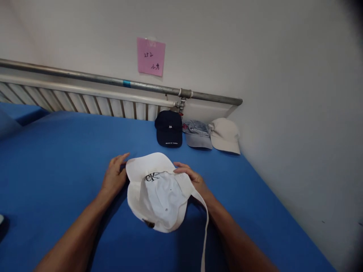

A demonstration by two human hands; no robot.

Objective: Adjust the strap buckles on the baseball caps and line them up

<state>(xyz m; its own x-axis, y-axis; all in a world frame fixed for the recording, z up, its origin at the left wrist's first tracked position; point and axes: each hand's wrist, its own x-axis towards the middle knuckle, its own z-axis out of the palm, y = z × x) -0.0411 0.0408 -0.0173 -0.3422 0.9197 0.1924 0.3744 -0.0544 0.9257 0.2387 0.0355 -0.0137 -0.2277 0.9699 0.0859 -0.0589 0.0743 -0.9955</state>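
Observation:
A white baseball cap [161,196] with black "CK" lettering is in front of me, its sweatband side facing me and the brim pointing away. Its long strap hangs loose on the right, and a dark buckle shows at the near edge. My right hand [195,180] grips the cap's right side, fingers over the edge and thumb hidden. Beside the brim's left edge is my left hand [115,174], fingers stretched out and apart; whether its thumb touches the brim I cannot tell.
Along the back of the blue surface [70,162] stand a black cap [169,130], a grey cap [197,135] and a beige cap [225,135]. Behind run a radiator [93,105] and a metal pipe [93,78]. A pink note [151,56] is on the wall, which also bounds the right.

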